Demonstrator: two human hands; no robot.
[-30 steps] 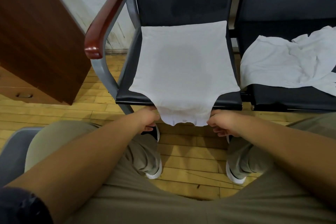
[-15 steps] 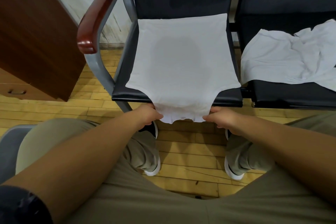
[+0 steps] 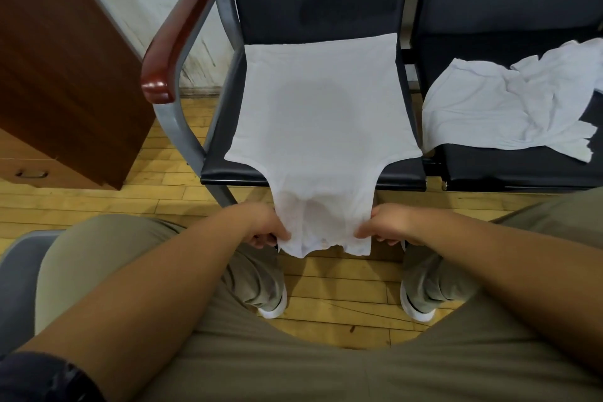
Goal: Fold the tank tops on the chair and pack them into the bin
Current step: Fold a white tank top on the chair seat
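Observation:
A white tank top [image 3: 321, 114] lies spread flat on the black chair seat [image 3: 228, 170], hem at the backrest, strap end hanging over the front edge. My left hand [image 3: 264, 227] pinches the left strap end and my right hand [image 3: 386, 225] pinches the right one, both just below the seat's front edge. A second white tank top [image 3: 509, 108] lies crumpled on the neighbouring black seat [image 3: 522, 173] to the right. No bin is in view.
A wooden armrest [image 3: 177, 39] on a grey metal frame stands at the chair's left. A brown wooden cabinet [image 3: 62, 59] fills the left side. My knees and white shoes rest on the wooden floor [image 3: 339, 290] under the hands.
Both hands have drawn the strap end of the tank top a little further toward me and down off the seat edge. The view has shifted slightly.

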